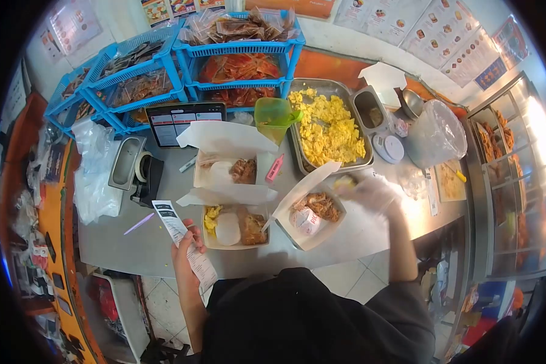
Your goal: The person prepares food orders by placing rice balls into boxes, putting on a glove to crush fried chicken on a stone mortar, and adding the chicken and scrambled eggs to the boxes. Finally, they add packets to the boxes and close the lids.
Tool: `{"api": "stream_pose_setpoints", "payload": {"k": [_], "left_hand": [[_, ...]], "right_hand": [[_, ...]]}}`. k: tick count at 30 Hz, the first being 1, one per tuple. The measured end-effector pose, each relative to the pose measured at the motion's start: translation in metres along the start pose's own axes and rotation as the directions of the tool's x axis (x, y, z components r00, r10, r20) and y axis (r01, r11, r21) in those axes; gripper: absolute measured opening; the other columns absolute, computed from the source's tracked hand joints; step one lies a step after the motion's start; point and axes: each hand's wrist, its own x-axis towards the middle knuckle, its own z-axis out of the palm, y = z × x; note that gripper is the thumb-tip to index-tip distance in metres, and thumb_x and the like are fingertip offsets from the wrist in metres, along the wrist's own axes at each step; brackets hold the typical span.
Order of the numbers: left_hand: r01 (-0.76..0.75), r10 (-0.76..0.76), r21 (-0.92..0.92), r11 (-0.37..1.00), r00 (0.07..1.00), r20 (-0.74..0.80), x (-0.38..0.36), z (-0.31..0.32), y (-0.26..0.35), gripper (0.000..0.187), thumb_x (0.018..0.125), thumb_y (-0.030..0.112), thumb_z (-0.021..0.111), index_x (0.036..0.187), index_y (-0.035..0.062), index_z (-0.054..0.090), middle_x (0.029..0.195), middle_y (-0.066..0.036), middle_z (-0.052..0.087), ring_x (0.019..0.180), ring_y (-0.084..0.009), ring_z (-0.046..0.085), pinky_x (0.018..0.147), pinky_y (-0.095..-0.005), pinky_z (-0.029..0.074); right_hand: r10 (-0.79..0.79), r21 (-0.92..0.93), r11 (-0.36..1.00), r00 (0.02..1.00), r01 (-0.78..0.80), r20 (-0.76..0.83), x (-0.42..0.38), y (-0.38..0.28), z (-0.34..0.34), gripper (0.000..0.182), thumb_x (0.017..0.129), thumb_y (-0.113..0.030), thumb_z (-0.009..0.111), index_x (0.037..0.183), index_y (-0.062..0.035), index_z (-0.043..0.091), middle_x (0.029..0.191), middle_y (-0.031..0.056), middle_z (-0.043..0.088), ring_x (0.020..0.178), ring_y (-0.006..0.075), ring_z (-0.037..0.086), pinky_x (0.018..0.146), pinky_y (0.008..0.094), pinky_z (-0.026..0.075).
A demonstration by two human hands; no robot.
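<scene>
My left hand (188, 247) grips a long printed receipt (175, 229) in front of the counter's near edge. My right hand (373, 193), in a clear plastic glove and smeared by motion, has a yellow lump of scrambled egg (345, 181) at its fingertips. Just left of it stands an open paper food box (306, 241) with shredded brown meat (321, 206) and a white wrapped packet (306, 221). A second open box (236, 246) holds egg, a white rounded portion and brown meat. Behind it, a third box (203, 178) contains a white portion and meat.
A steel tray of scrambled egg (327, 130) sits behind the boxes, beside a green jug (272, 118). Blue racks (236, 48) and a tablet (185, 124) line the back. Pink marker (275, 168), purple pen (139, 224), tape dispenser (148, 182); a glass display case (509, 182) stands right.
</scene>
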Motion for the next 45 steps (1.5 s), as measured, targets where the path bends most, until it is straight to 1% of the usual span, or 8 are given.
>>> {"api": "stream_pose_setpoints", "payload": {"k": [10,16,20,22,25,28,39,45], "left_hand": [[-0.002,0.001,-0.013,1.0,0.998,-0.055,0.006,-0.028,0.001,0.037,0.088,0.012,0.058,0.122,0.0017,0.047,0.092,-0.005,0.052,0.07,-0.0086,0.047,0.057,-0.0219,0.041],[-0.028,0.023,-0.056,0.998,0.997,-0.074,0.006,-0.037,0.003,0.037,0.089,0.014,0.056,0.123,0.0035,0.047,0.094,-0.004,0.051,0.075,-0.0086,0.046,0.058,-0.0219,0.041],[-0.038,0.031,-0.073,0.997,0.994,-0.101,0.004,-0.043,0.002,0.037,0.089,0.015,0.055,0.124,0.0042,0.047,0.094,-0.003,0.05,0.075,-0.0086,0.045,0.058,-0.0219,0.041],[-0.08,0.067,-0.088,0.993,0.987,-0.145,0.003,-0.043,0.001,0.036,0.09,0.015,0.054,0.124,0.0047,0.047,0.094,-0.003,0.05,0.075,-0.0087,0.044,0.058,-0.0217,0.04],[-0.068,0.053,-0.07,0.995,0.98,-0.193,0.003,-0.04,-0.002,0.037,0.092,0.017,0.054,0.126,0.007,0.047,0.095,-0.002,0.049,0.075,-0.008,0.044,0.058,-0.0204,0.04],[-0.056,0.045,-0.049,0.997,0.976,-0.214,0.005,-0.036,-0.002,0.039,0.092,0.019,0.054,0.128,0.0085,0.047,0.096,-0.001,0.048,0.076,-0.0078,0.045,0.058,-0.0196,0.041],[-0.041,0.029,-0.046,0.998,0.973,-0.227,0.012,-0.031,-0.013,0.036,0.09,0.017,0.055,0.123,0.0059,0.048,0.093,-0.002,0.05,0.076,-0.0076,0.044,0.058,-0.0213,0.039],[-0.077,0.079,0.018,0.997,0.965,-0.25,0.013,-0.028,0.002,0.039,0.088,0.019,0.058,0.124,0.0055,0.048,0.092,-0.002,0.051,0.076,-0.0078,0.044,0.059,-0.0216,0.039]], "right_hand": [[0.134,0.093,0.99,0.913,-0.106,-0.386,0.0,0.004,0.172,0.053,0.083,-0.03,0.066,0.128,-0.0104,0.042,0.093,0.0185,0.067,0.081,0.0299,0.067,0.068,0.0393,0.051],[0.114,0.935,0.196,0.954,-0.294,0.276,0.012,0.048,0.105,0.039,0.085,-0.023,0.067,0.118,-0.0084,0.051,0.077,0.0014,0.057,0.064,0.009,0.055,0.055,0.0257,0.045],[0.084,0.946,0.309,0.988,0.099,-0.132,0.076,0.153,0.041,0.035,0.088,-0.023,0.06,0.115,-0.0055,0.046,0.079,0.0066,0.06,0.068,0.0192,0.06,0.058,0.0326,0.049],[0.224,0.179,0.973,0.759,-0.143,-0.612,0.105,0.121,-0.008,0.045,0.087,-0.024,0.06,0.119,-0.0019,0.039,0.088,0.0142,0.064,0.075,0.0276,0.064,0.065,0.0402,0.051],[0.32,-0.252,0.759,0.681,-0.601,-0.659,0.148,0.105,-0.009,0.038,0.087,-0.029,0.057,0.117,-0.0076,0.045,0.101,0.0203,0.066,0.093,0.0341,0.066,0.073,0.0435,0.051],[0.326,-0.468,0.69,0.814,-0.552,-0.48,0.18,0.134,0.01,0.04,0.088,-0.032,0.055,0.118,-0.0064,0.044,0.107,0.0226,0.064,0.094,0.0393,0.065,0.077,0.0474,0.05],[0.326,-0.488,0.753,0.895,-0.441,-0.306,0.153,0.113,-0.021,0.036,0.09,-0.027,0.049,0.12,-0.0069,0.051,0.116,0.0192,0.061,0.107,0.039,0.059,0.086,0.0462,0.048],[-0.017,-0.583,0.798,0.972,0.154,0.233,0.168,0.153,-0.048,0.055,0.085,-0.027,0.059,0.137,-0.0147,0.042,0.124,0.0196,0.056,0.116,0.0365,0.052,0.102,0.041,0.041]]}}
